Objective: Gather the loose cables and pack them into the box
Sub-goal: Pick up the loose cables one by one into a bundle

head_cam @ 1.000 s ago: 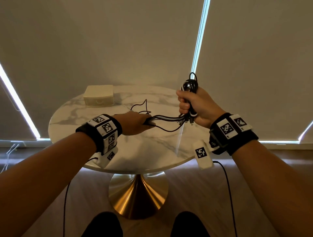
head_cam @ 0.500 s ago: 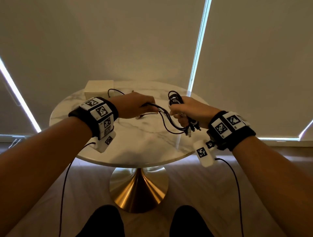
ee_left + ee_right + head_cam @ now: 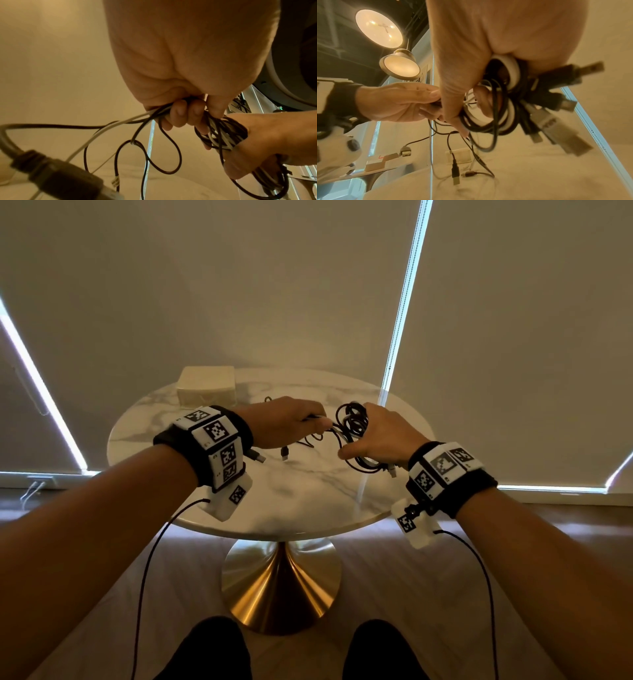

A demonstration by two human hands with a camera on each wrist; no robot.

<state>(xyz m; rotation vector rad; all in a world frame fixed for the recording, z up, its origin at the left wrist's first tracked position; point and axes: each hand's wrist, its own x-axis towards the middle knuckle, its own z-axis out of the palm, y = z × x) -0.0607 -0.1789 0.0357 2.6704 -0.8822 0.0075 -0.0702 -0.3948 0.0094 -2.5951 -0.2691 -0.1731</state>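
A coil of black and white cables [image 3: 352, 422] sits in my right hand [image 3: 380, 436], whose fingers are curled round it above the marble table [image 3: 308, 494]. In the right wrist view the coil [image 3: 494, 108] shows several USB plugs sticking out to the right. My left hand [image 3: 291, 422] grips the loose strands that run into the coil, just left of my right hand. The left wrist view shows its fingers [image 3: 187, 113] curled round black and white strands [image 3: 137, 121]. Loose plug ends [image 3: 284, 451] hang below. The closed cream box [image 3: 207, 386] stands at the table's far left.
The round table stands on a gold cone base [image 3: 281, 587] over a wood floor. Closed blinds with bright gaps fill the background. Black sensor leads [image 3: 150, 559] hang from both wrist units. My knees show at the bottom edge.
My right hand has come down with the coil from head height to just above the table. My left hand has moved up and right, close to it, and the strands between them have gone slack.
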